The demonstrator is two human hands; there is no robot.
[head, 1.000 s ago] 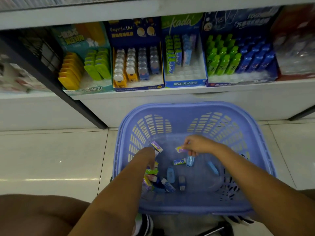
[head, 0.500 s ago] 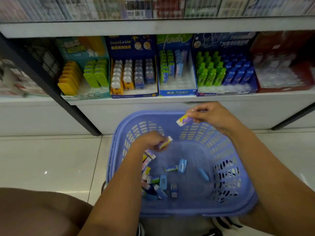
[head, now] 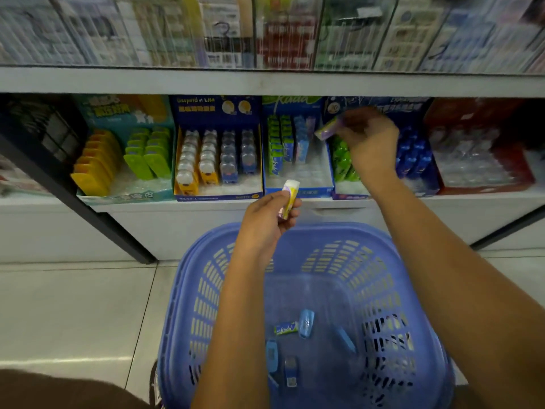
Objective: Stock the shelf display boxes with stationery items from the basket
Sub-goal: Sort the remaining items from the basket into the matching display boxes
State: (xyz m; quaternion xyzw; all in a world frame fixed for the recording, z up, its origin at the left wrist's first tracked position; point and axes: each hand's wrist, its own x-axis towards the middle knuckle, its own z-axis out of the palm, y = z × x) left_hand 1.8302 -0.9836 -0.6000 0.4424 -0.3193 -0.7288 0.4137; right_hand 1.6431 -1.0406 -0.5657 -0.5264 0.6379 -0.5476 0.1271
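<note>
The right hand (head: 368, 137) pinches what looks like a small purple-wrapped eraser (head: 328, 129) over the blue cardboard display box (head: 317, 191), probably to fill its bare rows, while the left hand (head: 267, 215) grips a yellow-and-white wrapped eraser (head: 289, 199) at that box's front, above the lilac slotted plastic basket (head: 339, 231) below the box.

Your right hand (head: 370, 140) pinches purple eraser (head: 328, 129) over display box (head: 298, 191); left hand (head: 269, 219) grips yellow eraser (head: 289, 196) above basket (head: 413, 249).
</note>
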